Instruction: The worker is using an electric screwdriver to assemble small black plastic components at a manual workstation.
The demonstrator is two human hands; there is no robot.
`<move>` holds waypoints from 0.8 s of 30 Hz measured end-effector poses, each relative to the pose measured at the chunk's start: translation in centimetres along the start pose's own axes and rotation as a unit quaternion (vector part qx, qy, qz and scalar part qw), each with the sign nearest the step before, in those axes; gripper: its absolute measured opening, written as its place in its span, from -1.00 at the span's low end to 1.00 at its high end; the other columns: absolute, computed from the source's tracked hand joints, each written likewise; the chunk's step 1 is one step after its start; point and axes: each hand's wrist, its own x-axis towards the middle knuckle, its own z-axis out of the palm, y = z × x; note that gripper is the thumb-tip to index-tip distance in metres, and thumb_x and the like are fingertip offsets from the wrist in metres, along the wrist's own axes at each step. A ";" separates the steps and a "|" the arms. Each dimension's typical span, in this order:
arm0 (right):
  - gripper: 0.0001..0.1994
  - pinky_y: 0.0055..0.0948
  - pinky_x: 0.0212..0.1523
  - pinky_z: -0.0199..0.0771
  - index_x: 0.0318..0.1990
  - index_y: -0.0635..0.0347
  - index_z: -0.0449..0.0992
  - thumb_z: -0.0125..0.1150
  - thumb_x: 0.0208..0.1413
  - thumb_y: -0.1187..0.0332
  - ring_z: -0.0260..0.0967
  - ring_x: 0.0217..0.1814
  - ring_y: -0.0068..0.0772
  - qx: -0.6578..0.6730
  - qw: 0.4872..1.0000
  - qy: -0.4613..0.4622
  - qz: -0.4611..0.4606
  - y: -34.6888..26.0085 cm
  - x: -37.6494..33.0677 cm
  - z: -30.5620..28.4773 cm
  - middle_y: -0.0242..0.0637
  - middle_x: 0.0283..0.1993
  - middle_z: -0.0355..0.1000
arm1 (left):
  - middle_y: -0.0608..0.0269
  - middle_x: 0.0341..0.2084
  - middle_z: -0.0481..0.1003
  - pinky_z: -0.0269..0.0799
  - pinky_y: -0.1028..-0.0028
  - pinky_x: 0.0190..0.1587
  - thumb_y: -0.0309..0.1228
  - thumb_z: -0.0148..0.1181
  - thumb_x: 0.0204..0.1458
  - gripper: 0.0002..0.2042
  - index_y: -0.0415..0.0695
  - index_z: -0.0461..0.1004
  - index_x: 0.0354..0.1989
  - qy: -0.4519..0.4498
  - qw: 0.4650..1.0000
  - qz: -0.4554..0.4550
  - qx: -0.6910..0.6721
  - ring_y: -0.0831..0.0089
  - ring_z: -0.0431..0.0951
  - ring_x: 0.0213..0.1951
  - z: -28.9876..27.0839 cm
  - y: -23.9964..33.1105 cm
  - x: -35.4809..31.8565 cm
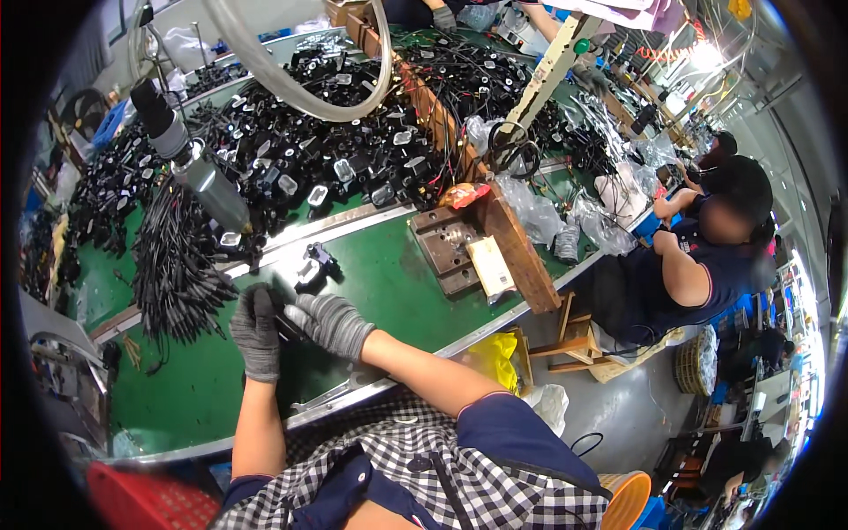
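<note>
Grey knit cloth gloves (256,331); matt green belt (389,283); rough wooden plank (517,247)

Bright, even overhead light fills the workshop, flaring white at a lamp (707,55) upper right. The green table (389,274) shows soft glare. Fisheye bending (strongest near the black rim) curves straight edges.

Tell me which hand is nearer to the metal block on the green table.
Right. The right hand lies below and left of the metal block, with bare green table between. The left hand is farther left, beside the right hand.
</note>
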 end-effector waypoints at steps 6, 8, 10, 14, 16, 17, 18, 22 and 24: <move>-0.57 -0.36 -0.54 0.29 -0.49 0.19 0.39 -0.16 0.18 0.02 0.26 -0.63 -0.35 0.331 0.939 0.002 0.088 -1.4 -1.7 0.5 -0.26 -0.66 0.28 | 0.29 -0.56 0.47 0.32 0.56 -0.42 -0.31 -0.01 0.12 -0.76 -0.25 0.45 -0.28 -0.018 0.998 0.055 0.008 0.59 0.38 -0.51 0.0 -0.7 -0.1; -0.59 -0.26 -0.47 0.30 -0.47 0.21 0.40 -0.16 0.18 0.05 0.28 -0.57 -0.19 0.474 0.851 -0.054 0.219 -2.4 -2.3 -0.4 -0.16 -0.63 0.31 | 0.28 -0.57 0.47 0.32 0.56 -0.42 -0.31 -0.02 0.13 -0.76 -0.25 0.44 -0.27 -0.021 0.997 0.075 -0.005 0.58 0.39 -0.50 0.1 0.1 -0.4; -0.60 -0.21 -0.44 0.30 -0.45 0.21 0.41 -0.16 0.17 0.07 0.30 -0.55 -0.11 0.536 0.790 -0.084 0.284 -2.2 -2.3 -0.3 -0.11 -0.61 0.33 | 0.27 -0.58 0.46 0.32 0.55 -0.42 -0.31 -0.02 0.13 -0.77 -0.25 0.44 -0.26 -0.014 0.996 0.083 0.002 0.59 0.39 -0.51 0.1 0.2 -0.5; -0.61 -0.13 -0.43 0.29 -0.43 0.22 0.41 -0.15 0.16 0.07 0.27 -0.53 0.04 0.012 0.981 0.129 -0.145 -0.4 -1.6 0.9 -0.03 -0.57 0.34 | 0.29 -0.56 0.45 0.32 0.55 -0.40 -0.31 -0.02 0.13 -0.77 -0.24 0.44 -0.25 -0.005 0.997 0.067 0.026 0.60 0.38 -0.49 -0.1 0.2 -0.7; -0.66 -0.19 -0.52 0.33 -0.10 0.20 0.42 -0.12 0.18 0.14 0.32 -0.62 -0.10 -0.165 0.986 -0.002 -0.039 -0.3 -0.9 0.0 -0.25 -0.55 0.42 | 0.35 -0.51 0.46 0.31 0.56 -0.36 -0.31 -0.03 0.13 -0.77 -0.22 0.46 -0.23 -0.017 0.999 0.012 0.033 0.60 0.38 -0.44 -0.4 0.0 -0.6; -0.66 -0.19 -0.52 0.33 -0.10 0.20 0.42 -0.12 0.18 0.14 0.32 -0.62 -0.10 -0.152 0.988 -0.019 -0.038 -0.4 -0.9 -0.1 -0.25 -0.55 0.42 | 0.35 -0.51 0.45 0.31 0.56 -0.36 -0.31 -0.03 0.13 -0.76 -0.22 0.45 -0.23 -0.023 0.998 0.012 0.054 0.61 0.38 -0.44 -0.5 -0.1 -0.6; -0.65 -0.23 -0.54 0.31 -0.27 0.19 0.41 -0.12 0.17 0.07 0.30 -0.62 -0.12 -0.108 0.994 0.003 -0.026 -0.9 -0.9 -0.1 -0.20 -0.58 0.39 | 0.36 -0.51 0.45 0.31 0.56 -0.36 -0.30 -0.03 0.13 -0.76 -0.22 0.45 -0.22 -0.027 0.997 0.010 0.077 0.61 0.38 -0.43 -0.5 0.1 -0.5; -0.58 -0.54 -0.70 0.18 -0.46 0.12 0.43 -0.13 0.16 -0.04 0.25 -0.72 -0.48 0.441 0.863 -0.047 0.241 -2.7 -1.9 -0.9 -0.32 -0.62 0.38 | 0.24 -0.61 0.47 0.33 0.54 -0.45 -0.31 0.01 0.10 -0.79 -0.22 0.45 -0.32 -0.005 0.997 0.070 -0.008 0.60 0.41 -0.52 0.5 0.7 0.0; -0.59 -0.60 -0.73 0.12 -0.39 0.13 0.45 -0.09 0.15 -0.04 0.21 -0.73 -0.56 0.493 0.825 -0.057 0.271 -2.9 -1.8 -0.7 -0.35 -0.60 0.39 | 0.24 -0.60 0.47 0.34 0.54 -0.44 -0.30 0.01 0.11 -0.78 -0.22 0.45 -0.32 -0.001 0.999 0.039 -0.015 0.60 0.42 -0.52 0.6 0.4 0.0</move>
